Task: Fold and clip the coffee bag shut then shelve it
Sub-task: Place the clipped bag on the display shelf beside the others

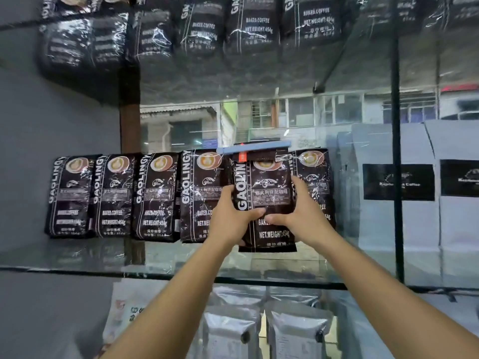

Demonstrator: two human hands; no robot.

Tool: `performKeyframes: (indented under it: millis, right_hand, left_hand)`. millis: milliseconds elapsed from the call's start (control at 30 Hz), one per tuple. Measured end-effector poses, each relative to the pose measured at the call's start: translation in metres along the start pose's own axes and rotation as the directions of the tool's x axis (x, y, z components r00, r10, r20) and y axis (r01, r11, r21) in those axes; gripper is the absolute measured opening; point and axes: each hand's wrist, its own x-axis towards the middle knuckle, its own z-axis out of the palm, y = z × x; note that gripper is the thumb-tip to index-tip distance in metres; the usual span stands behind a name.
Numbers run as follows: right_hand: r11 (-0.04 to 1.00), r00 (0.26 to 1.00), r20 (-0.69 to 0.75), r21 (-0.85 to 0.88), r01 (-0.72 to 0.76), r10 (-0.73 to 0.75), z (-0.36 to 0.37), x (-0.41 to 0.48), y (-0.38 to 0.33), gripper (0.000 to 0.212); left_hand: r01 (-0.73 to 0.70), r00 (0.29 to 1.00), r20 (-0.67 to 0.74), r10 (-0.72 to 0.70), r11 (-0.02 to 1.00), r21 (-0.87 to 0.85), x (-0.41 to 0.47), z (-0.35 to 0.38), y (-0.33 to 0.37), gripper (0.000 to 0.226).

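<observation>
A dark coffee bag [267, 185] with white lettering is held upright over the glass shelf [181, 260]. Its top is folded and closed by a long light-blue clip [255, 149] with a red tab. My left hand [233, 213] grips the bag's left side and my right hand [298, 211] grips its right side, thumbs across the front. The bag sits in the row of matching bags, between one on its left [199, 195] and one on its right [315, 177]. Its bottom edge hangs slightly in front of the row.
Several matching dark bags [111, 195] line the shelf to the left. Pale blue-grey bags with black labels [399, 182] stand at the right. A black upright post [396, 151] crosses the right side. Silver pouches [295, 330] fill the shelf below; more dark bags [202, 27] above.
</observation>
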Motion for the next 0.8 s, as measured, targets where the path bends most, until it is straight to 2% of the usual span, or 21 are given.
performKeyframes:
  millis: [167, 300, 400, 500, 800]
  right_hand:
    - [0.998, 0.998, 0.024, -0.039, -0.056, 0.057, 0.007, 0.009, 0.005, 0.100]
    - [0.999, 0.993, 0.107, -0.016, -0.040, 0.042, 0.002, 0.006, 0.006, 0.112]
    - [0.993, 0.988, 0.153, -0.117, -0.003, 0.021, 0.002, 0.009, 0.009, 0.126]
    - [0.981, 0.985, 0.169, -0.192, -0.013, 0.046, 0.007, 0.017, 0.009, 0.125]
    - [0.971, 0.976, 0.196, -0.234, -0.048, 0.095, 0.012, 0.035, 0.016, 0.124]
  left_hand:
    - [-0.007, 1.000, 0.005, 0.007, 1.000, 0.026, 0.015, 0.002, -0.013, 0.062]
    - [-0.088, 0.992, 0.110, 0.069, 0.979, 0.182, 0.014, -0.003, -0.018, 0.094]
    - [-0.198, 0.967, 0.216, 0.135, 0.931, 0.305, 0.010, -0.004, -0.021, 0.110]
    - [-0.213, 0.965, 0.222, 0.140, 0.911, 0.353, 0.016, -0.002, -0.021, 0.110]
    - [-0.174, 0.969, 0.226, 0.094, 0.916, 0.363, 0.038, -0.005, -0.031, 0.112]
